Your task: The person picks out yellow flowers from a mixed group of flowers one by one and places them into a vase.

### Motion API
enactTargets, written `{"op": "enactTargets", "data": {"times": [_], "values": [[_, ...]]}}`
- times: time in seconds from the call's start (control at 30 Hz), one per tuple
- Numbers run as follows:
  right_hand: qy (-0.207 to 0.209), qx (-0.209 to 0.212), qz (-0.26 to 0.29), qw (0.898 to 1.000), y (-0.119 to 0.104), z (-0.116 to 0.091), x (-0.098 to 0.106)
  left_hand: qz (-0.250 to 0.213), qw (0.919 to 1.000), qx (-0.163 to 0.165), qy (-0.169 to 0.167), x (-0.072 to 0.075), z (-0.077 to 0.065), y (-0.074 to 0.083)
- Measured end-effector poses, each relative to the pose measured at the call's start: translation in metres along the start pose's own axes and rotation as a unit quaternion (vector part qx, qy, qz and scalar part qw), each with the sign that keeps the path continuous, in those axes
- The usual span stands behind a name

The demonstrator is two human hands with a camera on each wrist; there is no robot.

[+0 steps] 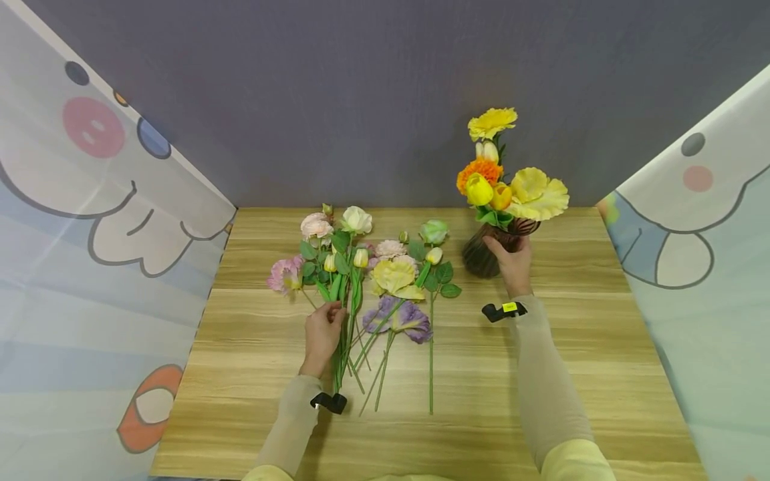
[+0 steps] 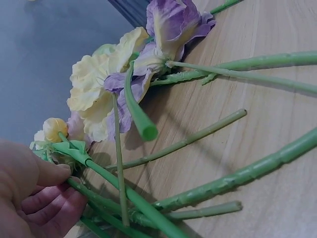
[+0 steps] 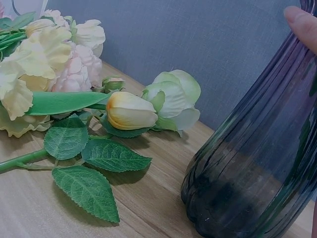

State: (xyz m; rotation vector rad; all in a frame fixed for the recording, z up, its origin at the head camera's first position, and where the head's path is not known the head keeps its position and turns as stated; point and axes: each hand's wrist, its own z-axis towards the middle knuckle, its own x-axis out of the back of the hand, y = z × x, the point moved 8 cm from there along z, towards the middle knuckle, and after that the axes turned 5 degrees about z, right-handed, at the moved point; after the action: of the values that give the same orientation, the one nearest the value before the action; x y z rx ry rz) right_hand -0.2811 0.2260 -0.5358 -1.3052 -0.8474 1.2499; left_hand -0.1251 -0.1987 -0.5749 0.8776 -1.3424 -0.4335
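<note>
My right hand [image 1: 516, 264] grips the neck of a dark ribbed glass vase [image 1: 480, 255], which leans to the right. Inside the vase stand yellow and orange flowers [image 1: 484, 175], with a large pale-yellow bloom [image 1: 538, 194] on the right. In the right wrist view the thumb lies across the upper glass of the vase [image 3: 242, 168]. My left hand [image 1: 323, 334] is at the stems of the left-hand flowers, thumb and fingers pinching a green flower stem [image 2: 94, 198]. Which bloom that stem bears is hidden. Near it lie white-and-yellow tulips [image 1: 360, 258] and a white rose [image 1: 357, 220].
More artificial flowers lie mid-table: a purple bloom [image 1: 398, 319], a pale-yellow one [image 1: 395, 276], a pink one [image 1: 285, 274] and a green rose [image 1: 434, 232] with a long stem. A grey wall [image 1: 361, 100] rises behind the wooden table [image 1: 481, 401]; printed curtains hang at both sides.
</note>
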Motion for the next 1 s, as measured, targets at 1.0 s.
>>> {"op": "enactTargets", "data": {"times": [1.0], "values": [[0.004,-0.004,-0.002,1.000,0.000,-0.001,0.000,-0.035,0.9974,-0.041,0.048,0.013,-0.003,0.019]]}}
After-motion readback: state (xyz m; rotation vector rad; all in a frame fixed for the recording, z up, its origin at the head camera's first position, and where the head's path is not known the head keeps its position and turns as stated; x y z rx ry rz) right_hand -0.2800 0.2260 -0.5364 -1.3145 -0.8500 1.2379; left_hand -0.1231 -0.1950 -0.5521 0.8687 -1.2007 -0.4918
